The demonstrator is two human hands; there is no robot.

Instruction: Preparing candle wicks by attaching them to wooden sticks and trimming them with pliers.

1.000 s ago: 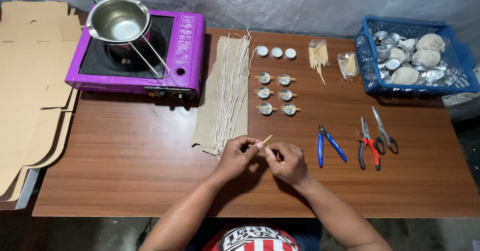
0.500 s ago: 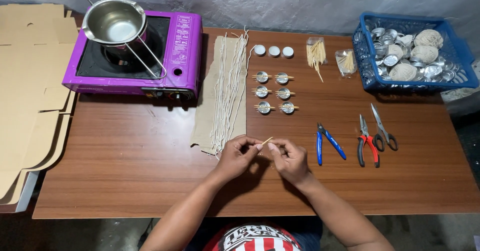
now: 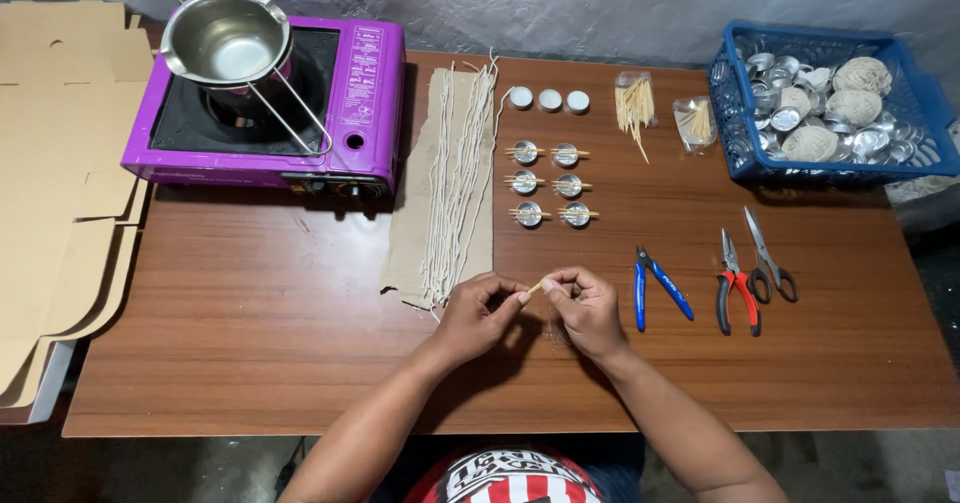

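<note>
You have a brown wooden table (image 3: 250,343). On it sit a purple gas stove (image 3: 265,108), a tan paper sheet (image 3: 415,213) with white strings, six little round metal cups (image 3: 548,183), blue-handled pliers (image 3: 655,288), red-handled pliers (image 3: 735,288), grey scissors (image 3: 768,258) and a blue plastic basket (image 3: 830,113).

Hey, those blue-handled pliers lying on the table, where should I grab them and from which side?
Take the blue-handled pliers by the two blue handles, coming down from above with the right hand, which is nearest. They lie flat with the metal jaws pointing away and the handles spread toward the near edge, so the handles likely offer the widest, clearest hold.
</note>
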